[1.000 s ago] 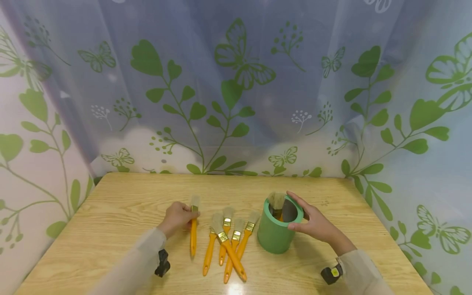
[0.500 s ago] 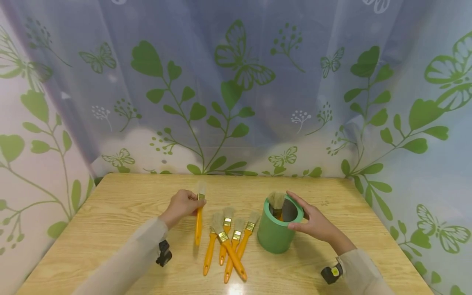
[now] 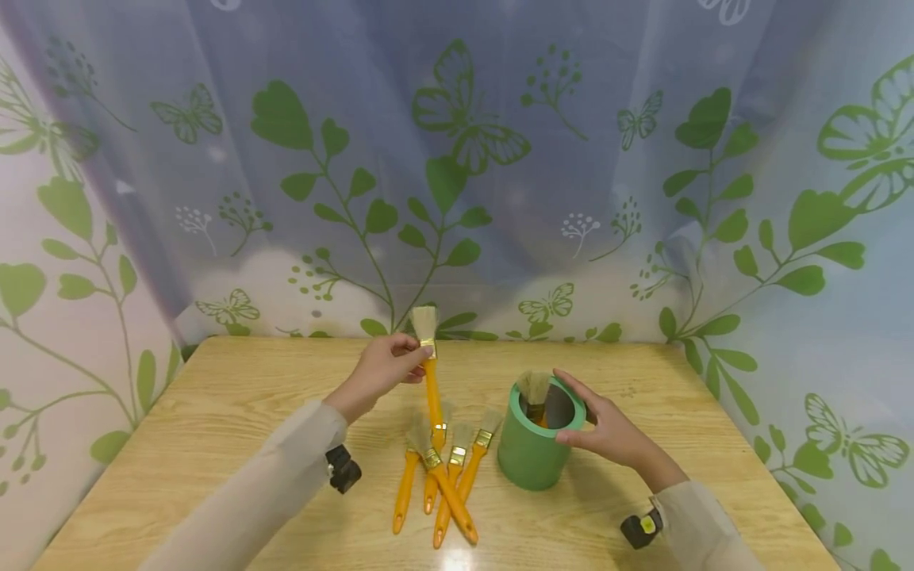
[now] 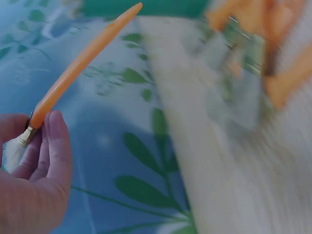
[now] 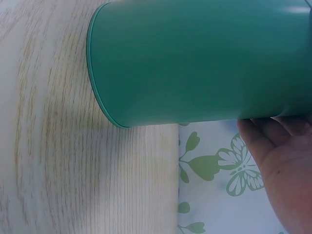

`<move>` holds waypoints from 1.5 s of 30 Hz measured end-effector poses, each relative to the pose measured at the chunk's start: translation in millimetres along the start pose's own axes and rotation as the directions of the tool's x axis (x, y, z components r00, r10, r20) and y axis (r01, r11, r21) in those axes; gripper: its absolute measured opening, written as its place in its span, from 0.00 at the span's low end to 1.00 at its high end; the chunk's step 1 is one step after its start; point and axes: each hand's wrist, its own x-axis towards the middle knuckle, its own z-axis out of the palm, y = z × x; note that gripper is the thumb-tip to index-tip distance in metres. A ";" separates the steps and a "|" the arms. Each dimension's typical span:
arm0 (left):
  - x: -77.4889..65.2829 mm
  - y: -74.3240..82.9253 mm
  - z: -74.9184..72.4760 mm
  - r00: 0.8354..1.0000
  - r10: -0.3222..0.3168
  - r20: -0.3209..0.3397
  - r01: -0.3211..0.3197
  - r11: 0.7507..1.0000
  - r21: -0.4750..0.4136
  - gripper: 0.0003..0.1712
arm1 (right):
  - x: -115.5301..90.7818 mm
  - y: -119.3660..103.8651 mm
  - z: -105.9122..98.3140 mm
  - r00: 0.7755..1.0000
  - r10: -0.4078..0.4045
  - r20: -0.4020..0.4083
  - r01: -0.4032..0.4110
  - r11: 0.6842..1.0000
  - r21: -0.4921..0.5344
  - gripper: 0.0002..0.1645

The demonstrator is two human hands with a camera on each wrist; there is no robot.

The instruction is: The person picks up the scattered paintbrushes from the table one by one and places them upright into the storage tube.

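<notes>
My left hand [image 3: 378, 369] pinches a paintbrush [image 3: 432, 390] near its gold ferrule, with the pale bristles pointing up and the orange handle hanging down above the other brushes. In the left wrist view, the thumb and fingertips meet around the ferrule of that brush [image 4: 80, 66]. My right hand [image 3: 610, 432] grips the upper part of a green cylindrical pot [image 3: 531, 460], thumb on the near side and fingers around the far side. The pot [image 5: 195, 58] stands upright on the table. Brushes [image 3: 535, 388] stick out of it bristles up, their handles mostly hidden inside.
Several orange-handled paintbrushes [image 3: 457, 500] lie in an overlapping pile on the wooden table [image 3: 264, 412], left of the pot. Behind the table hangs a curtain [image 3: 500, 238] printed with leaves and butterflies. A small black device sits at each wrist.
My left hand has lifted the paintbrush up and carried it to the right, from left of the pile to above it. The right hand and the pot have stayed in place.
</notes>
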 end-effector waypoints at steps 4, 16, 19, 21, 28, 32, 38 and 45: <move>-1.8 21.4 7.7 0.998 0.049 0.035 -0.045 0.992 -0.114 0.14 | 0.1 -0.6 -0.4 1.000 -0.003 0.002 0.003 1.000 -0.004 0.53; -10.9 57.4 36.4 0.975 0.202 0.092 -0.167 0.941 -0.295 0.10 | 1.1 2.2 -0.3 1.000 -0.004 0.000 0.004 1.000 -0.004 0.52; -10.7 58.3 44.0 0.973 0.204 0.105 -0.166 0.943 -0.289 0.13 | 1.0 1.2 -0.5 1.000 -0.001 0.001 0.001 1.000 0.007 0.52; -10.0 57.0 50.0 0.972 0.204 0.119 -0.166 0.950 -0.266 0.15 | 0.7 0.7 -0.5 1.000 0.000 -0.001 0.000 1.000 0.014 0.52; -8.5 46.9 69.5 0.966 0.202 0.160 -0.180 0.973 -0.142 0.11 | 0.1 1.2 0.0 1.000 -0.003 0.002 0.003 1.000 0.029 0.52; -8.9 41.0 77.3 0.956 0.227 0.184 -0.223 0.974 -0.043 0.11 | -0.2 1.2 0.1 1.000 -0.011 0.000 0.011 1.000 0.023 0.52; -10.7 35.3 85.1 0.944 0.258 0.206 -0.279 0.957 0.078 0.10 | -0.4 3.2 0.7 1.000 -0.024 0.002 0.024 0.999 0.023 0.52; -11.7 27.8 92.2 0.936 0.270 0.227 -0.306 0.941 0.141 0.10 | -0.1 3.5 0.5 1.000 -0.010 -0.001 0.010 1.000 0.027 0.51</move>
